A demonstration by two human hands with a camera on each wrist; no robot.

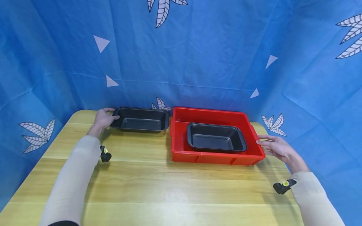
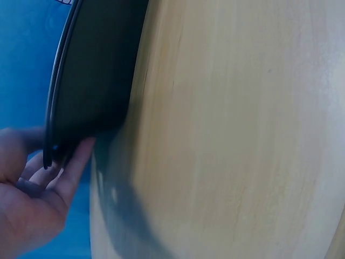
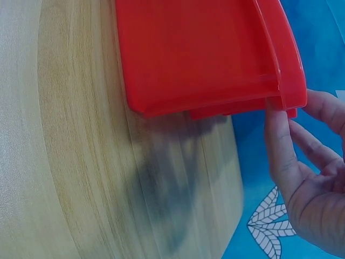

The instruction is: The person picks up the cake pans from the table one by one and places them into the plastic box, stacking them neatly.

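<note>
At the back left of the table, a black loaf pan (image 1: 141, 121) has my left hand (image 1: 104, 118) at its left end. In the left wrist view the thumb and fingers (image 2: 75, 170) of that hand pinch the pan's rim from both sides. To the right stands a red plastic bin (image 1: 183, 156), with a second black loaf pan (image 1: 216, 138) lying inside it. My right hand (image 1: 275, 147) holds the bin's right end by the rim. In the right wrist view one finger (image 3: 280, 143) lies under that rim (image 3: 288, 59), the others beside it.
Both containers stand on a light wooden table (image 1: 169, 191), near its back edge. A blue patterned cloth (image 1: 181, 56) hangs close behind and along the sides. Small black wrist cameras sit on both cream sleeves (image 1: 76, 175).
</note>
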